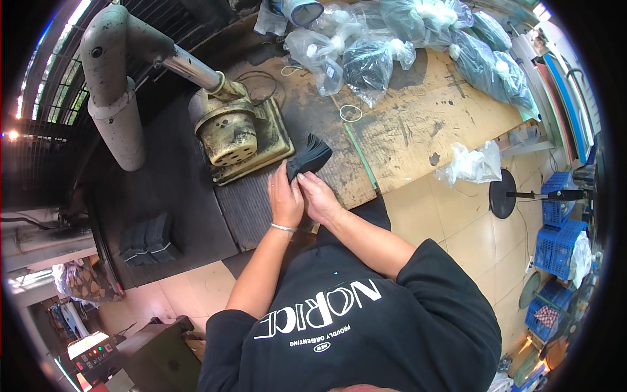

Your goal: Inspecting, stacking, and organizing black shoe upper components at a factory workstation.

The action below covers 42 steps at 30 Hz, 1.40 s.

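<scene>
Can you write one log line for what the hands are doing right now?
left hand: holds stack of dark pieces | right hand: holds same stack | place: worn wooden bench | nearby: metal press

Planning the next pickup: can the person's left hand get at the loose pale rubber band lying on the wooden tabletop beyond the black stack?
Probably yes. The pale rubber band lies alone on the worn wooden tabletop, nothing covering it. The left hand is busy, though, gripping the fanned stack of black flat pieces with the right hand, so it would have to let go first.
</scene>
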Available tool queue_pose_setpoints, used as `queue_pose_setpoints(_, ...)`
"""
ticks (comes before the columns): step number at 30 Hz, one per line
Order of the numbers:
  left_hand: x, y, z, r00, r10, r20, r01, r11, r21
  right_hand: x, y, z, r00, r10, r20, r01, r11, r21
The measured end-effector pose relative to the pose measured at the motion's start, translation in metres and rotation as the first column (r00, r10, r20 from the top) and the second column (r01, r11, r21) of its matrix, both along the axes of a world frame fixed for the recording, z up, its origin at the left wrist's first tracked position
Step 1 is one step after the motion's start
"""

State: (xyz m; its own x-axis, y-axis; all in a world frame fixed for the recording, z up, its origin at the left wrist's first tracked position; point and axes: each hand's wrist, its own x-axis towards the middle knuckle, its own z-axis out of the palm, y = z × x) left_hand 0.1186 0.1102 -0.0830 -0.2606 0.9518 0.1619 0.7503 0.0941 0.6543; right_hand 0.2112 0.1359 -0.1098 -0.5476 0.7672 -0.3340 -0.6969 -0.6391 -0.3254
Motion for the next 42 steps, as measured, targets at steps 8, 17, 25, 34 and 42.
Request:
queue_pose_setpoints(8, -0.018, -0.004, 0.001, 0.911, 0.046, 0.410, -0.030, 0.998, -0.047, 0.013, 0.007, -0.005, 0.993, 0.067, -0.100, -0.068, 0.998, -0.008)
queue_pose_setpoints(17, -0.021, -0.006, -0.001, 0.651, 0.191, 0.735, -0.121, 0.982, -0.148, 0.001, 0.011, 0.006, 0.991, -0.001, 0.131, -0.017, 0.990, 0.138)
queue_pose_setpoints(25, -0.025, -0.010, 0.011, 0.583, 0.257, 0.771, -0.138, 0.966, -0.219, 0.005, 0.010, 0.001, 0.981, -0.029, 0.193, -0.008, 0.982, 0.187)
queue_pose_setpoints(34, -0.021, -0.016, 0.033, 0.239, 0.346, 0.907, -0.095, 0.938, -0.333, -0.001, 0.008, 0.020, 0.991, -0.069, 0.116, 0.041, 0.973, 0.229)
queue_pose_setpoints(42, -0.047, -0.055, 0.038, 0.565, 0.246, 0.787, -0.301, 0.950, -0.081, -0.019, 0.010, 0.026, 0.978, 0.202, -0.047, -0.192, 0.967, 0.167)
